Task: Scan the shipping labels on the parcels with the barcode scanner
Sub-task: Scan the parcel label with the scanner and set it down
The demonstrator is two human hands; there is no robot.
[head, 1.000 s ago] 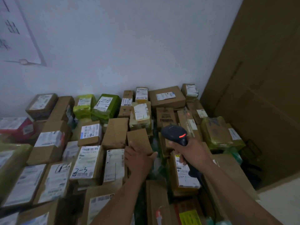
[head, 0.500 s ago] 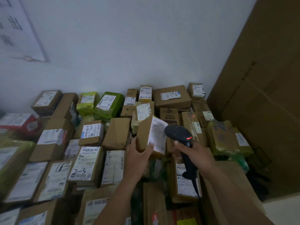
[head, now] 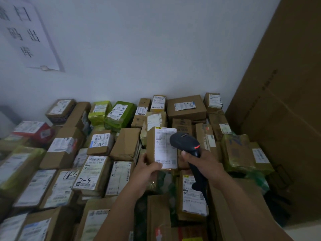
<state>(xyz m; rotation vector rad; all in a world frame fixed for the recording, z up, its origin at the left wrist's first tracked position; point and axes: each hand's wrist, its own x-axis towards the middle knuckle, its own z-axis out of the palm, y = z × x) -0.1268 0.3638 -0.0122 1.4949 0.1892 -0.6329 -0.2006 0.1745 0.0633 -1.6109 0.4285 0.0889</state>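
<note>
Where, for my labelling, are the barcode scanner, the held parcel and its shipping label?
barcode scanner (head: 184, 141), head view, top of black head.
held parcel (head: 150, 145), head view, brown cardboard side face.
shipping label (head: 164, 146), head view, middle of white sheet.

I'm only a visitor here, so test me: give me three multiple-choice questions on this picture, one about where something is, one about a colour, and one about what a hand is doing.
1. Where is the barcode scanner relative to the small cardboard parcel being held up?
A) to its right, facing its label
B) beneath it
C) far off to its left

2. What colour are the two bagged parcels by the back wall?
A) blue
B) white
C) green

3. What is the left hand doing?
A) lying flat and open
B) gripping the small cardboard parcel
C) hanging empty

Answers:
1 A: the right hand holds the scanner beside the label.
2 C: both wrappers are green.
3 B: its fingers wrap the parcel's lower end.
</note>
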